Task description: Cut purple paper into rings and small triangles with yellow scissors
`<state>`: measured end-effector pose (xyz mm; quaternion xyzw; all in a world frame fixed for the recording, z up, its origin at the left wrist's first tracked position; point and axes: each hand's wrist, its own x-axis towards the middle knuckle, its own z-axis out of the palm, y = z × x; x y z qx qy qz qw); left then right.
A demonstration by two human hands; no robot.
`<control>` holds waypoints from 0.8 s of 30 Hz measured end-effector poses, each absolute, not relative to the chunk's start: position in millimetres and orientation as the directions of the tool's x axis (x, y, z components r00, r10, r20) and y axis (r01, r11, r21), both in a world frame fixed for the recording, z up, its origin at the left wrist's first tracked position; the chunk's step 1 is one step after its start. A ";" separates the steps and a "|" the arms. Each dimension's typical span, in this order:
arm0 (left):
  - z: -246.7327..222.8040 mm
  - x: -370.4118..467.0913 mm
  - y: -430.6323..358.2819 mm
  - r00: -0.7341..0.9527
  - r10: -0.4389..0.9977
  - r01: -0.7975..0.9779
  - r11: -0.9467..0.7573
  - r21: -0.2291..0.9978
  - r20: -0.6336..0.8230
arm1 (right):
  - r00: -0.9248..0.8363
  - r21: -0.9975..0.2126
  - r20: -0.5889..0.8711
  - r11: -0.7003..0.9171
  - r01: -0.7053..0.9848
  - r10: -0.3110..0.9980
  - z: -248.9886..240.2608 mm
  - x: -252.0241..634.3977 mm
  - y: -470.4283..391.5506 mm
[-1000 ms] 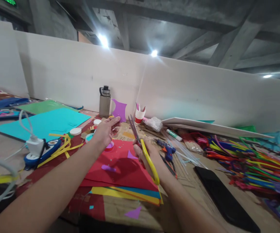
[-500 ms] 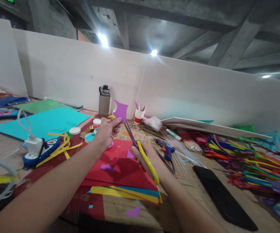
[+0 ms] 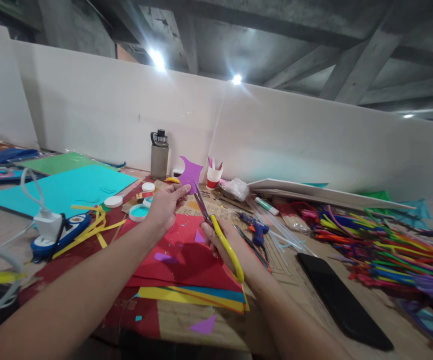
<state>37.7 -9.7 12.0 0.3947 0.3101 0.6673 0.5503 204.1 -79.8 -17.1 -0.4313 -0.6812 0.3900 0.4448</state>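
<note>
A purple piece of paper with curved cut edges is pinched at its lower edge by my left hand. My right hand grips yellow-handled scissors, blades pointing up and away. The blade tips are at the paper's lower right edge; whether they touch it I cannot tell. Beneath both hands lies red paper on a stack of yellow, orange and blue sheets. Small purple scraps rest on the red sheet, and another purple scrap lies nearer me on the cardboard.
Left are a turquoise sheet, a power strip and yellow strips. Behind stand a bottle and a cup of pens. To the right are a glue gun, a black phone and colourful pipe cleaners.
The purple paper has tilted and shifted slightly right in my left hand. The scissor blades now show apart from each other beside it. The whole view has moved slightly.
</note>
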 end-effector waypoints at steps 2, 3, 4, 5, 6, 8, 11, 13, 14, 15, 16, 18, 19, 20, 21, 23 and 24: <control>9.5 41.5 -11.6 -0.050 0.979 -0.500 -0.194 0.844 0.196 | -0.219 -0.910 0.261 0.315 0.270 0.940 -19.1 204.1 -77.9; 8.4 43.3 -12.5 -0.035 0.980 -0.506 -0.187 0.842 0.197 | -0.215 -0.907 0.252 0.308 0.289 0.944 -20.1 204.3 -77.0; 7.4 44.7 -13.4 -0.022 0.981 -0.513 -0.177 0.840 0.192 | -0.212 -0.904 0.243 0.301 0.303 0.946 -21.1 204.5 -76.2; 6.7 45.9 -14.2 -0.013 0.983 -0.521 -0.161 0.838 0.181 | -0.213 -0.904 0.235 0.294 0.309 0.948 -21.9 204.8 -75.6; 6.3 46.7 -14.9 -0.005 0.986 -0.532 -0.143 0.835 0.165 | -0.219 -0.907 0.226 0.288 0.309 0.949 -22.5 205.0 -75.3; 6.6 47.4 -16.2 0.006 0.991 -0.551 -0.108 0.827 0.133 | -0.231 -0.913 0.214 0.278 0.297 0.949 -22.7 205.1 -75.8; 9.3 47.5 -18.3 0.012 0.994 -0.555 -0.085 0.828 0.111 | -0.250 -0.927 0.204 0.269 0.261 0.947 -21.2 204.5 -78.1; 11.3 47.7 -19.7 0.007 0.994 -0.547 -0.086 0.833 0.108 | -0.262 -0.933 0.202 0.266 0.241 0.944 -20.1 203.7 -79.5; 12.1 48.0 -20.3 0.003 0.994 -0.544 -0.090 0.835 0.109 | -0.265 -0.936 0.198 0.263 0.236 0.944 -19.8 203.4 -79.9; 12.5 48.4 -20.7 0.000 0.994 -0.539 -0.094 0.837 0.112 | -0.264 -0.937 0.192 0.256 0.236 0.945 -19.7 203.2 -80.0; 12.6 48.8 -20.8 -0.002 0.993 -0.534 -0.102 0.840 0.119 | -0.256 -0.938 0.187 0.250 0.239 0.948 -19.9 203.1 -79.9; 11.7 50.0 -20.6 -0.005 0.990 -0.523 -0.120 0.844 0.138 | -0.246 -0.940 0.175 0.236 0.245 0.953 -20.3 203.1 -79.0; 11.0 50.5 -20.2 -0.002 0.989 -0.520 -0.126 0.845 0.146 | -0.244 -0.940 0.170 0.231 0.250 0.955 -20.4 203.3 -78.5; 10.1 51.0 -19.9 0.000 0.989 -0.520 -0.128 0.844 0.150 | -0.246 -0.940 0.165 0.228 0.255 0.955 -20.4 203.4 -78.1; 9.3 51.4 -19.5 0.000 0.989 -0.523 -0.126 0.843 0.148 | -0.250 -0.940 0.159 0.224 0.257 0.955 -20.2 203.5 -77.8; 8.1 51.9 -19.0 0.004 0.991 -0.529 -0.112 0.841 0.134 | -0.262 -0.944 0.146 0.214 0.250 0.954 -19.2 203.4 -77.9; 7.7 52.0 -18.9 0.005 0.992 -0.531 -0.103 0.841 0.125 | -0.265 -0.948 0.142 0.208 0.241 0.954 -18.5 203.1 -78.4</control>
